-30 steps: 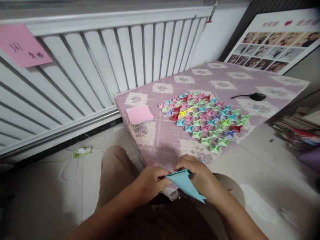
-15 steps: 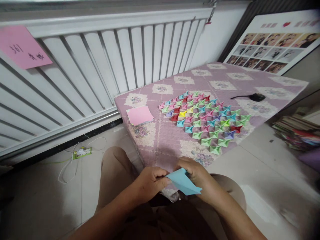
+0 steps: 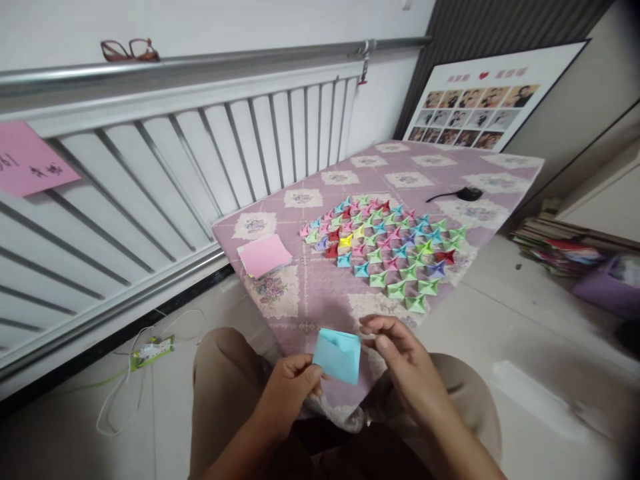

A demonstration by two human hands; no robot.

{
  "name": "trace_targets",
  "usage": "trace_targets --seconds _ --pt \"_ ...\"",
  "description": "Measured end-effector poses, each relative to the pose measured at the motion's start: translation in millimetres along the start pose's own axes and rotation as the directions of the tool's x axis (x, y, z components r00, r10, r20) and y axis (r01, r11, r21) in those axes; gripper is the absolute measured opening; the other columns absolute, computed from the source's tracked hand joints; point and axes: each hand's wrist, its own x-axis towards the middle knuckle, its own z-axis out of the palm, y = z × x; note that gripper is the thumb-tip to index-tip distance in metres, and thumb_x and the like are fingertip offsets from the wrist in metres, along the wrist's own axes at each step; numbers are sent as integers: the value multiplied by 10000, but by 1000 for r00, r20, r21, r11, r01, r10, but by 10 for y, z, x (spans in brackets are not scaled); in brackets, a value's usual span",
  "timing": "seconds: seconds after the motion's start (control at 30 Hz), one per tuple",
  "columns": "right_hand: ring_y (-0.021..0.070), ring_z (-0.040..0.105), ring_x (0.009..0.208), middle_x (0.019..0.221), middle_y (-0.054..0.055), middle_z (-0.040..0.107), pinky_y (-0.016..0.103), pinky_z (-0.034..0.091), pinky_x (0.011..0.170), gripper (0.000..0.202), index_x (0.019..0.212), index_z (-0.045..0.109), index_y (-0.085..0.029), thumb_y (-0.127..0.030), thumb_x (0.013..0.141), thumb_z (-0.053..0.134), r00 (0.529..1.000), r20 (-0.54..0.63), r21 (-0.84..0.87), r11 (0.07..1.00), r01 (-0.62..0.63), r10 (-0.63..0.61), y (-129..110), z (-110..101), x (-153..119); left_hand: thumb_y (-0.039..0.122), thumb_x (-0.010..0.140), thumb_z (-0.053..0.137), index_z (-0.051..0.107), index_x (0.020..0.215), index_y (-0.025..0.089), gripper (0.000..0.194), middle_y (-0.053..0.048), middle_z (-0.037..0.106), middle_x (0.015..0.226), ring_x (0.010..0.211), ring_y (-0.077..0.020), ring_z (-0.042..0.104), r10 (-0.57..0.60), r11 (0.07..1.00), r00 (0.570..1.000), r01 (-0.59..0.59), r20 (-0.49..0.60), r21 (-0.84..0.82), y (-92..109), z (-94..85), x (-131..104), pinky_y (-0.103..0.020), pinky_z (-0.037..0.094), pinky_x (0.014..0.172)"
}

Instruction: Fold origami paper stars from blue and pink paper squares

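Observation:
A folded light-blue sheet of paper (image 3: 336, 360) is held at its left edge between the thumb and fingers of my left hand (image 3: 291, 385). Just right of the paper is my right hand (image 3: 403, 357), fingers apart and slightly bent, with nothing in them; whether a fingertip brushes the paper's edge is hard to tell. On the table beyond, several small folded paper shapes (image 3: 374, 257) stand in slanting rows, in green, blue, pink, red, yellow and purple. To their left lies a stack of square paper (image 3: 265, 255), pink on top.
A purple flowered cloth covers the table (image 3: 320, 293). Behind it is a white radiator (image 3: 210, 153) with glasses (image 3: 130, 51) above. A black corded object (image 3: 469, 193) lies at the right, near a photo board (image 3: 470, 100). A power strip (image 3: 153, 352) is on the floor.
My right hand has let go of the blue paper and opened. The paper, in my left hand, now shows a squarer face instead of a pointed one. The camera view has shifted.

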Motion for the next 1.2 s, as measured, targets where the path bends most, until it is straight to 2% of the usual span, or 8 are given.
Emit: trace_targets --seconds 0.13,0.27,0.33,0.43,0.53,0.67,0.8,1.2 --pt "234 542 1076 1254 91 505 323 488 817 355 971 540 -251 -499 750 663 999 33 91 995 -40 38 118 159 -183 406 783 567 663 756 119 304 16 530 552 530 -102 442 32 996 999 -35 -36 -80 -57 27 46 -224 341 560" --pt "229 560 1052 1316 100 441 321 502 790 338 933 547 -244 -446 715 706 998 28 127 990 -55 52 175 334 -280 386 796 574 632 736 132 267 26 522 567 551 -103 428 42 994 995 -50 -89 -96 -123 61 73 -226 332 568" --pt "224 571 1012 1252 96 479 310 502 765 293 881 559 -229 -424 717 702 998 33 123 991 -54 50 192 400 -293 382 796 577 617 722 138 258 34 507 566 556 -103 417 49 994 993 -59 -105 -96 -149 87 80 -227 328 570" --pt "185 578 836 931 47 568 277 482 697 210 795 580 -211 -409 768 645 998 60 42 999 -31 28 204 452 -292 387 797 579 588 676 145 271 44 472 554 555 -100 395 62 994 991 -72 -117 -79 -167 128 80 -227 319 568" --pt "160 539 712 717 1 539 260 445 661 210 729 591 -203 -392 820 582 998 66 -82 997 2 3 198 441 -279 396 792 587 603 692 141 275 41 474 563 559 -100 394 51 996 994 -58 -101 -69 -171 136 73 -228 324 571" --pt "158 530 703 707 -2 560 252 430 657 213 704 592 -202 -378 823 575 997 73 -165 986 24 -12 166 367 -244 418 779 616 655 887 135 306 24 529 632 608 -111 442 40 996 999 -42 -29 -82 -167 74 84 -236 362 621" --pt "150 529 684 691 -12 568 247 431 654 210 715 590 -203 -377 831 563 993 115 -180 984 12 9 127 316 -203 465 782 613 667 872 127 353 12 549 632 596 -111 455 14 998 1000 -13 23 -60 -137 30 118 -237 364 616" --pt "156 541 661 668 -12 579 251 436 618 259 698 580 -203 -422 834 557 999 34 -165 986 -31 37 225 341 -203 478 775 592 635 775 138 342 20 527 579 547 -108 450 16 1000 996 -15 -92 5 -84 168 141 -233 366 572"
